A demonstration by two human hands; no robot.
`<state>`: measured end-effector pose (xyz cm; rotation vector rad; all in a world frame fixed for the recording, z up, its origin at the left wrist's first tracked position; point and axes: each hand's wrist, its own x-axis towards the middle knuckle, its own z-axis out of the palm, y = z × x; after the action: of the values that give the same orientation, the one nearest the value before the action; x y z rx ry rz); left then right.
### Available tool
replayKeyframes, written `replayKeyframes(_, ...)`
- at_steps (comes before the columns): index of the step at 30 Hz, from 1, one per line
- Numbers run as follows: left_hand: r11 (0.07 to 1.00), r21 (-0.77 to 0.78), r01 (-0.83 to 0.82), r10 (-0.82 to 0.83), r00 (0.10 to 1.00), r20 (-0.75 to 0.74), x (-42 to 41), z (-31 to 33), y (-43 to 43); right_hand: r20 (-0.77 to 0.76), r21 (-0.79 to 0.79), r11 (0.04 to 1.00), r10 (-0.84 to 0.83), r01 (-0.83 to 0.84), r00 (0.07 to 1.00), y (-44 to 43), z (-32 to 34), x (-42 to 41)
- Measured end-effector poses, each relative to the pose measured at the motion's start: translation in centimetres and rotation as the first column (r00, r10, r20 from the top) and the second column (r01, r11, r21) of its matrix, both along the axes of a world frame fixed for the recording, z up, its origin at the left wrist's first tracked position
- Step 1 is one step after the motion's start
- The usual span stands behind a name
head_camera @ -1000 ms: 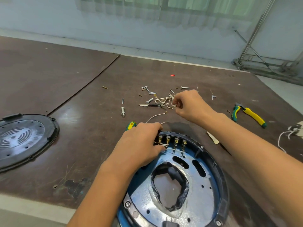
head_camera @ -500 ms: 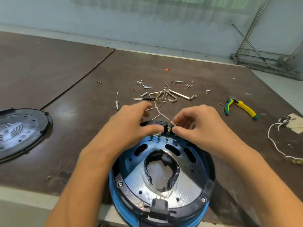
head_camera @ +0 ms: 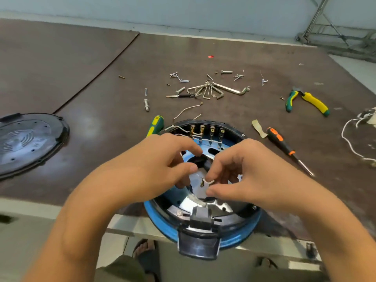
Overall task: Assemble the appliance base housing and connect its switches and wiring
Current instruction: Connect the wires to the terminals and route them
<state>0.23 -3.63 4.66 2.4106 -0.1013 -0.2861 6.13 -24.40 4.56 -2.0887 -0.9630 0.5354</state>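
The round blue and black base housing [head_camera: 234, 239] lies open side up at the table's near edge, partly overhanging it. A row of brass switch terminals [head_camera: 206, 130] with white wires lines its far inner wall. My right hand [head_camera: 250, 171] pinches a short white wire with a brass terminal [head_camera: 206, 182] over the housing's middle. My left hand [head_camera: 154, 165] hovers beside it with curled fingers, thumb close to the wire; whether it holds anything is hidden.
A black round cover [head_camera: 26, 141] lies at the left. Loose screws and hex keys [head_camera: 211, 90] are scattered behind the housing. Green-yellow pliers [head_camera: 307, 101], an orange-black screwdriver [head_camera: 284, 147], a green-yellow screwdriver handle [head_camera: 155, 125] and white wires [head_camera: 354, 139] lie around.
Both hands came back from the terminal row at the far wall to the housing's middle. My right hand brought a short wire with it. The housing now sits nearer the table edge.
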Motion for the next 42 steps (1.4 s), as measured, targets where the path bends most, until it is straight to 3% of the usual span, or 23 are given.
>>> replayKeyframes(5,0.957,-0.29,-0.007,0.009,1.0,0.005,-1.3,0.2,0.2,-0.109,0.062,0.998,0.002,0.005,0.994,-0.4,0.0,0.3)
replayKeyframes(8,0.937,-0.351,0.003,0.008,0.999,0.031,-1.8,0.2,0.0,-0.139,0.056,0.998,0.022,-0.014,0.99,-0.4,-0.3,0.3)
replayKeyframes(15,0.975,-0.223,-0.012,0.028,0.997,0.067,-2.5,-0.8,-0.4,-0.069,-0.078,0.984,0.157,-0.162,0.985,0.0,-0.7,0.2)
replayKeyframes(21,0.984,-0.178,0.007,-0.005,1.0,0.014,-2.9,-0.8,-0.4,-0.175,-0.101,0.974,0.184,-0.204,0.967,0.0,-0.4,0.1)
replayKeyframes(31,0.997,-0.076,0.012,-0.012,1.0,-0.003,-2.6,-0.7,-0.9,-0.068,-0.209,0.951,0.218,-0.228,0.974,0.5,-0.6,0.0)
replayKeyframes(42,0.983,-0.172,0.061,-0.067,0.997,-0.033,-2.7,-0.2,-0.4,-0.047,-0.22,0.948,0.227,-0.232,0.973,0.5,-0.8,0.1)
